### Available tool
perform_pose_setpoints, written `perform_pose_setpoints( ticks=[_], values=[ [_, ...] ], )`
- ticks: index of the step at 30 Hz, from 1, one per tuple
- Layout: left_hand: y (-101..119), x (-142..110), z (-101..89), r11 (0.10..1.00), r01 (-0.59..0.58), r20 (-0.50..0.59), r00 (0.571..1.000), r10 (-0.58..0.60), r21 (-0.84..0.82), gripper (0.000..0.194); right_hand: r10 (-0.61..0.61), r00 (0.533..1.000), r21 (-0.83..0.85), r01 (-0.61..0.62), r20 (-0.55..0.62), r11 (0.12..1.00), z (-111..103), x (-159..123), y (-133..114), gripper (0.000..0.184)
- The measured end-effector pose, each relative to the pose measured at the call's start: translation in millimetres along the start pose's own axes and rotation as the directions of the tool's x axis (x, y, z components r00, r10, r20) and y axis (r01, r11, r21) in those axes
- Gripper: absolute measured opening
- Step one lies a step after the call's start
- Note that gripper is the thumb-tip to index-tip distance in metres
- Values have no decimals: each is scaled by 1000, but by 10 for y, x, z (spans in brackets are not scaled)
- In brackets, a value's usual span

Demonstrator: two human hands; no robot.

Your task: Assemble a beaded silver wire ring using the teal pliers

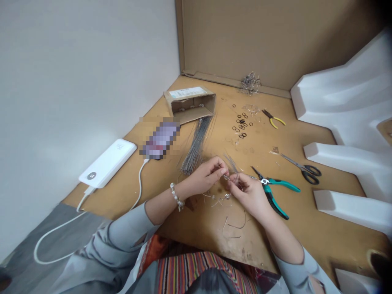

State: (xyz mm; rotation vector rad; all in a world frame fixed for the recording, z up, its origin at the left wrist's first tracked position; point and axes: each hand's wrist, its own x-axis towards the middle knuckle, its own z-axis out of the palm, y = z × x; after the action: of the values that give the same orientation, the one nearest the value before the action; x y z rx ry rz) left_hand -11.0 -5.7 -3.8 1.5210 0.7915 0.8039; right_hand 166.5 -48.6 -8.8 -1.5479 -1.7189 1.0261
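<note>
Both hands meet over the front of the table. My left hand [211,173], with a beaded bracelet [176,197] at the wrist, pinches a thin wire piece with a small clear bead [226,177]. My right hand [248,192] is closed on the same wire piece from the other side. Fine wire loops hang below the fingers, with another shiny bead [227,196] among them. Exactly where the fingertips grip is too small to tell. To the right of my right hand lie teal-handled pliers [265,182], their jaws pointing toward the back left.
A bundle of straight wires [194,147] lies before an open cardboard box [192,106]. Black rings [241,121], yellow pliers [273,118] and scissors [303,168] are further back and right. A white power bank [108,162] and phone [161,141] lie left; white foam [343,155] borders the right.
</note>
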Motion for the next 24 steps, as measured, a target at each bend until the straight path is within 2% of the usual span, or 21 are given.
perform_pose_setpoints(
  ticks=[4, 7, 11, 16, 19, 24],
  values=[
    [7, -4, -40, 996, 47, 118, 992, -38, -76, 25, -27, 1000, -23, 28, 13, 999, -14, -18, -23, 18],
    [6, -8, -50, 989, 89, 162, 984, -69, -118, 27, -30, 999, 17, 29, 38, 999, -14, -24, -44, 20],
    [0, -18, -39, 985, 91, 168, 984, -66, -146, 28, -39, 997, 77, 35, 60, 996, -1, -24, -67, 19],
    [24, -32, -37, 987, 72, 159, 986, -49, -143, 29, -86, 996, 69, 86, -8, 994, 15, -28, -48, 15],
    [46, -34, -42, 985, 82, 154, 986, -59, -149, 29, -108, 994, 54, 107, 2, 993, 7, -39, -38, 16],
    [34, -26, -38, 978, 97, 164, 984, -66, -187, 29, -69, 997, 130, 65, 26, 989, -16, -49, -31, 19]
  ],
)
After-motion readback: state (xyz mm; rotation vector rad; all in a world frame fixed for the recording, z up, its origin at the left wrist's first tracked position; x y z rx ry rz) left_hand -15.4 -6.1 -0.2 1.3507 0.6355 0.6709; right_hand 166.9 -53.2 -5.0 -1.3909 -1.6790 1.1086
